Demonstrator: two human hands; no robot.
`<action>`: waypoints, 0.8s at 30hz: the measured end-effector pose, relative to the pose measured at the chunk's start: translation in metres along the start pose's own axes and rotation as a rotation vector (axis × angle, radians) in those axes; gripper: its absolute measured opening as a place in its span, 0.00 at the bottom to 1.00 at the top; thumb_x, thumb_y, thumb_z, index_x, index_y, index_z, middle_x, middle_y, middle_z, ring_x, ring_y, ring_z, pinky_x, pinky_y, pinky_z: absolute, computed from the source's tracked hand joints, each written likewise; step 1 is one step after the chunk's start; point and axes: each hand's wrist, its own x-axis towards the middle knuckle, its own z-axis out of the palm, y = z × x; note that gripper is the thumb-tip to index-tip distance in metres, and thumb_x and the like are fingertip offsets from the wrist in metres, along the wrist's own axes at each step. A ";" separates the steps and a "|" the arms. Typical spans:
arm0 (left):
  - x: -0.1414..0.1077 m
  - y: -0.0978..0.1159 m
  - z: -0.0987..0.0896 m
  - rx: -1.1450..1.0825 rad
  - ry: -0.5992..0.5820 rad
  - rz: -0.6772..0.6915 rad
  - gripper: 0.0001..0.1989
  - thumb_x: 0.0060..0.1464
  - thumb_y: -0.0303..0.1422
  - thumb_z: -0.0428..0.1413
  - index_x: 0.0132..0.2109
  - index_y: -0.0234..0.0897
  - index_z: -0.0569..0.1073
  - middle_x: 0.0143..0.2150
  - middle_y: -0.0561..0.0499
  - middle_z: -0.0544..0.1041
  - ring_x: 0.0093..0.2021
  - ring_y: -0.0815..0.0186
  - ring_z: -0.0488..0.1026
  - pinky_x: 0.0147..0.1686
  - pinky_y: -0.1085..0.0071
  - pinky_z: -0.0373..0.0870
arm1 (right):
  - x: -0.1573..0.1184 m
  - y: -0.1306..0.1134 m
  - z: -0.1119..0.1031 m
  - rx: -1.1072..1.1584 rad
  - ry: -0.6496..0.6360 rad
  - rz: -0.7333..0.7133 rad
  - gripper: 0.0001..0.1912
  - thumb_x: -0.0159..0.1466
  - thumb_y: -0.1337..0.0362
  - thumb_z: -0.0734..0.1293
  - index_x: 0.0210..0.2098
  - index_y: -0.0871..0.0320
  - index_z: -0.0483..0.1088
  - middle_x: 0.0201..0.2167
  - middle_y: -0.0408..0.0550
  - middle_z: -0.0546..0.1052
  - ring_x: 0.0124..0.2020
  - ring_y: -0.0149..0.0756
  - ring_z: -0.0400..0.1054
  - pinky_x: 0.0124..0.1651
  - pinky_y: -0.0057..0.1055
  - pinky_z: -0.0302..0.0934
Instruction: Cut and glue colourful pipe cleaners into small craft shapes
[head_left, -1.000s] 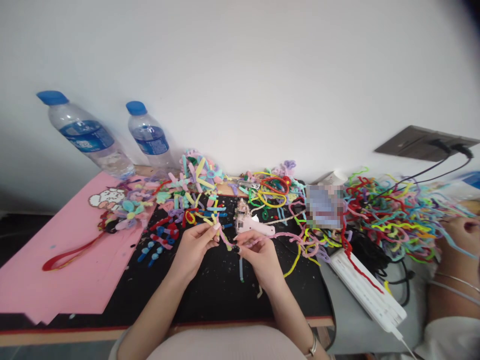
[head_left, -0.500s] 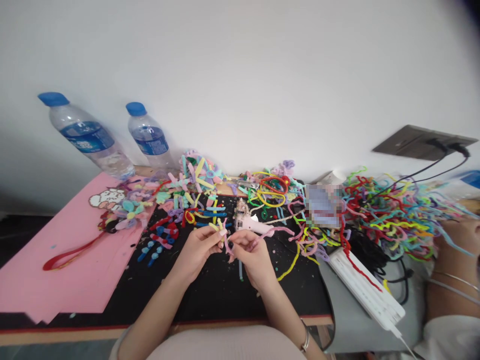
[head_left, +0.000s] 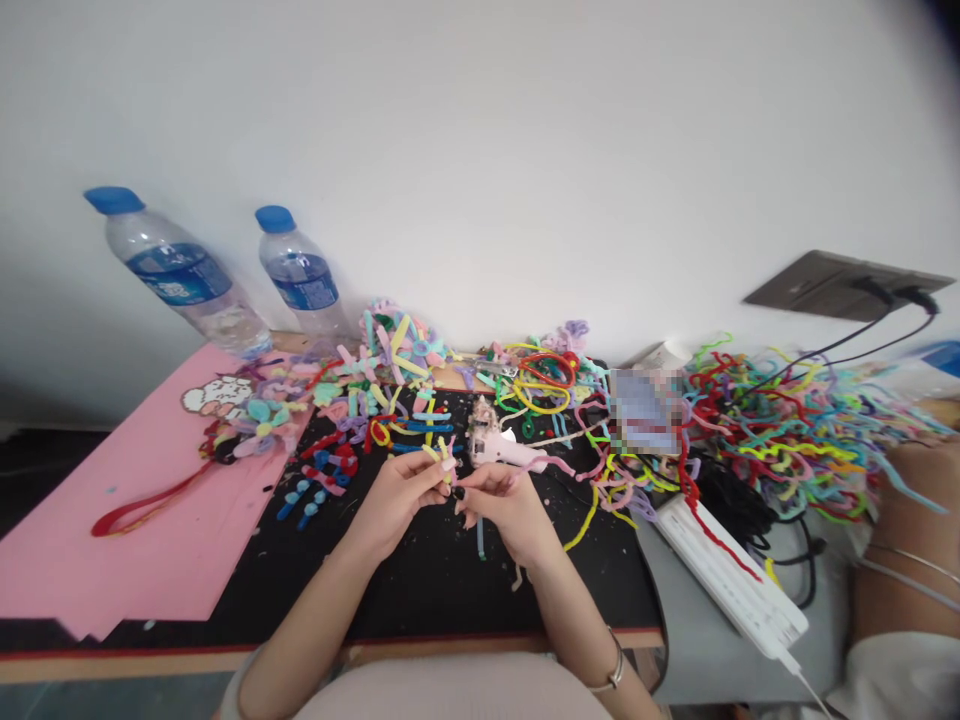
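Observation:
Over the black mat (head_left: 442,590), my left hand (head_left: 409,495) pinches a small piece of yellow and pink pipe cleaner (head_left: 444,457). My right hand (head_left: 495,505) is closed at the right side of that piece, fingertips almost meeting those of my left hand. A pink pipe cleaner (head_left: 551,461) extends rightward from behind my right hand. Just beyond the hands lies a pale pink glue gun (head_left: 510,450). Short blue, red and yellow pieces (head_left: 420,425) lie behind my left hand. Fingers partly hide the held piece.
Two bottles (head_left: 176,270) (head_left: 300,275) stand by the wall at the left, near pink sheets (head_left: 150,520). Tangled pipe cleaners (head_left: 787,430), a white power strip (head_left: 739,575) and black cables (head_left: 739,505) are at the right. Another person's arm (head_left: 911,540) rests at the far right.
My right hand has shifted slightly down and its fingers have changed position at the held piece. The pink strand by it has moved a little left.

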 end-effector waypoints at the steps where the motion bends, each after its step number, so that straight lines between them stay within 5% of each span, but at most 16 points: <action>1: 0.001 0.000 -0.001 0.007 -0.006 -0.012 0.11 0.47 0.38 0.64 0.27 0.33 0.76 0.24 0.53 0.72 0.25 0.72 0.68 0.28 0.77 0.68 | 0.002 -0.002 -0.002 -0.019 -0.021 0.012 0.03 0.47 0.69 0.72 0.23 0.61 0.74 0.17 0.40 0.77 0.14 0.23 0.66 0.20 0.20 0.62; 7: 0.014 0.008 -0.006 0.077 -0.077 -0.114 0.10 0.41 0.36 0.67 0.26 0.33 0.78 0.23 0.51 0.73 0.24 0.71 0.70 0.26 0.77 0.69 | 0.020 -0.014 -0.017 -0.095 -0.166 0.103 0.05 0.46 0.69 0.72 0.24 0.62 0.74 0.16 0.41 0.76 0.14 0.24 0.65 0.19 0.20 0.61; 24: 0.029 0.005 -0.004 0.358 -0.141 0.071 0.12 0.47 0.38 0.62 0.23 0.34 0.76 0.21 0.47 0.77 0.22 0.65 0.75 0.23 0.73 0.69 | 0.025 -0.003 -0.024 -0.177 -0.097 -0.006 0.04 0.47 0.73 0.67 0.21 0.61 0.73 0.13 0.37 0.72 0.12 0.21 0.58 0.16 0.19 0.53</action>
